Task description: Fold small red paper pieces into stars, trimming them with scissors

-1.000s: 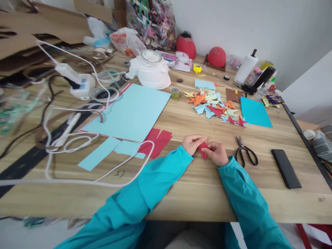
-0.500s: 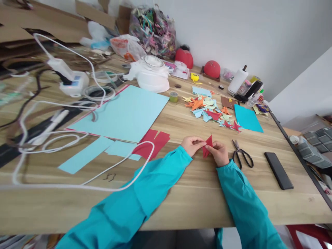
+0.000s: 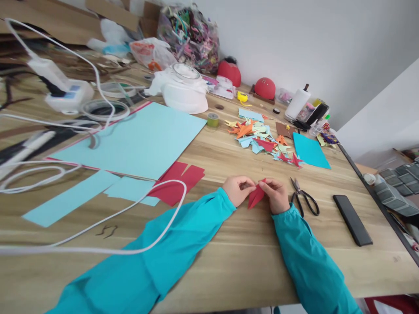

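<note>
A small piece of folded red paper (image 3: 256, 197) is held between my two hands just above the wooden table. My left hand (image 3: 238, 190) pinches its left edge between thumb and fingers. On the other side, my right hand (image 3: 275, 194) grips the upper right part, thumb in front; the fingers behind are partly hidden. Black-handled scissors (image 3: 304, 198) lie beside my right hand with their blades pointing away. Beyond my hands is a pile of folded paper pieces (image 3: 258, 137) in orange, red, yellow and light blue.
To the left lie large light-blue sheets (image 3: 137, 137), cut red paper (image 3: 178, 183) and a blue strip (image 3: 70, 198). A white cable (image 3: 163, 231) loops over my left forearm. At right are a black phone (image 3: 352, 220) and a turquoise square (image 3: 310, 150).
The red paper has turned from standing upright to slanting, its lower point now toward the lower left. Both hands still hold it. The view has shifted slightly.
</note>
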Tool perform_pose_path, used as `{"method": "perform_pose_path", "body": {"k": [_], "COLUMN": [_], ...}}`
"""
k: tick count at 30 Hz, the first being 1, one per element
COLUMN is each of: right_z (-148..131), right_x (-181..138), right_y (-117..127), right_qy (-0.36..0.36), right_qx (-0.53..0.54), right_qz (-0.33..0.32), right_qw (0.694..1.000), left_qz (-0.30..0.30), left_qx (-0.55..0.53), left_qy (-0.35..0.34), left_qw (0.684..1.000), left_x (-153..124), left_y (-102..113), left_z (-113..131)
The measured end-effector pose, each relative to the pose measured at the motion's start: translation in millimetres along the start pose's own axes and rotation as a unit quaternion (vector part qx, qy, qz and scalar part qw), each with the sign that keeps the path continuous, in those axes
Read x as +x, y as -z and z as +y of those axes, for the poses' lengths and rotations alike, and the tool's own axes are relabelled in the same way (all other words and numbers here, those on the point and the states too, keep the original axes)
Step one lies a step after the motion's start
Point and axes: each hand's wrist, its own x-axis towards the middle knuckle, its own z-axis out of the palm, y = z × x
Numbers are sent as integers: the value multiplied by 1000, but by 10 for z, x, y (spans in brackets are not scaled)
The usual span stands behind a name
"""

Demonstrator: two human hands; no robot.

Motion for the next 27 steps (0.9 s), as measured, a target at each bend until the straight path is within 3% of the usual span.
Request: {"method": "perform_pose_path", "body": {"k": [10, 14, 20, 27], "right_z": [12, 3, -11, -49], "right_x": [9, 1, -12, -36], "right_y": [3, -8, -30, -25], "right_qy": [17, 35, 42, -13], "right_qx": [1, 14, 32, 5], "right_qz": [11, 8, 12, -38], "right_qw": [1000, 999, 999, 999], "left_qz": [14, -14, -81, -2], "left_qx": [-20, -32, 50, 26], "left_qy": [33, 31, 12, 17], "left_qw": [999, 999, 995, 1000], "left_x": [2, -8, -47, -41], "left_y": [-5, -14, 9, 19], "left_z": [22, 22, 76, 114]}}
